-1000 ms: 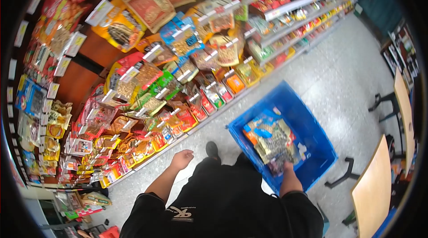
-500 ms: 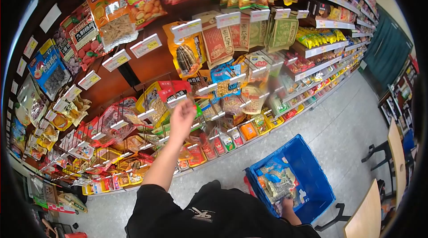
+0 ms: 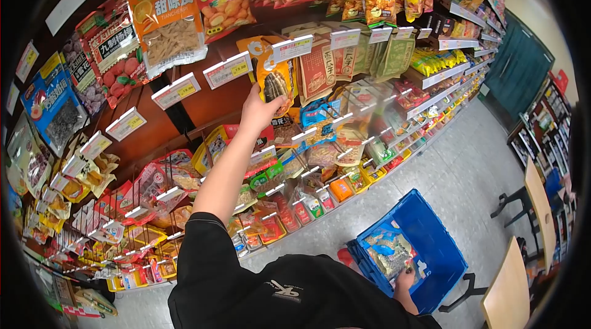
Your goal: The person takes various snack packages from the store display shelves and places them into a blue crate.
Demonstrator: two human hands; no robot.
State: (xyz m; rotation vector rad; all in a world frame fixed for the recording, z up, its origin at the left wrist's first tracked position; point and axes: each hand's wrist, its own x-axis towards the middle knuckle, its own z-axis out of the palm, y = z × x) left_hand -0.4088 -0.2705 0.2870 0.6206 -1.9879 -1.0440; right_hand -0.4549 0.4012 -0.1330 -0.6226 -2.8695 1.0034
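A person's left hand [image 3: 261,108] closed its thumb and fingers around the lower part of a yellow bag [image 3: 274,76] at the far hanging display, just below a white price tag [image 3: 292,48] and left of brown packets [image 3: 316,70]. At near right, the right hand [image 3: 404,281] rested inside a blue crate [image 3: 448,258] beside bagged goods [image 3: 386,247], its grip impossible to tell.
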